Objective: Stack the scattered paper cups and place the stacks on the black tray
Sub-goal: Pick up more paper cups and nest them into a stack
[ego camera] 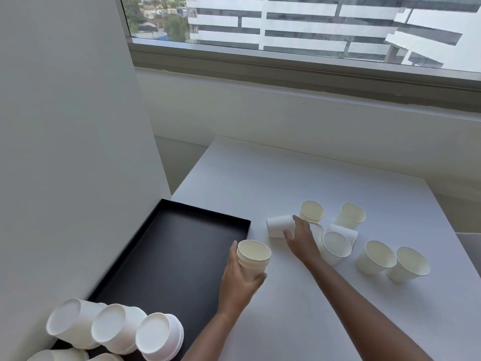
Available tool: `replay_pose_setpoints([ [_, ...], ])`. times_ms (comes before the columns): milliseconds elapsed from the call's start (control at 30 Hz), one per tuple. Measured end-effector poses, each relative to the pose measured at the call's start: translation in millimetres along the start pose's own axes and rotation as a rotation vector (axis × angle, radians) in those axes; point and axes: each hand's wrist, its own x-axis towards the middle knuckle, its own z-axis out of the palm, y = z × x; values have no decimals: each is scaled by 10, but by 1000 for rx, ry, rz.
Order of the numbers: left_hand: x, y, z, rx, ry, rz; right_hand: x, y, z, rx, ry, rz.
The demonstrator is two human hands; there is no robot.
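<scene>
1. I see a white table (299, 183) under a window (299, 24), with a black tray (166, 251) at its left.
2. My left hand (238, 278) wraps a short cup stack (253, 257) beside the tray.
3. My right hand (302, 237), fingers spread, touches a tipped cup (279, 226) (other cups stand nearby).

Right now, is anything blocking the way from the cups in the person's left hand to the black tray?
Nothing visible. The left hand holds the small stack of white paper cups right beside the black rectangular tray, whose near stretch lies bare.
</scene>
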Motion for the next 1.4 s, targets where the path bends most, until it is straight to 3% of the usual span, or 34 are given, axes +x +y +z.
replay_pose_setpoints([
  [233, 3, -23, -32, 17, -2, -14, 207, -78, 16, -20, -105, 123],
  [467, 26, -36, -83, 47, 2, -16, 110, -68, 68, 249, 123, 109],
  [567, 36, -30, -94, 68, 1, -12, -5, -159, 15, 306, 177, 14],
  [767, 46, 8, -79, 177, -56, 27, -337, -378, -261, 269, 278, -345],
  [967, 39, 48, -10, 180, -59, 41, -628, -474, -366, 117, 112, -540],
  [1167, 31, 120, 70, 142, -82, 54, -812, -389, -243, 114, -118, -524],
  [1333, 1, 90, 111, 136, -95, 33, -887, -258, -208, 195, -163, -501],
  [1400, 1, 69, 128, 133, -75, 23, -865, -198, -230, 196, -101, -496],
])
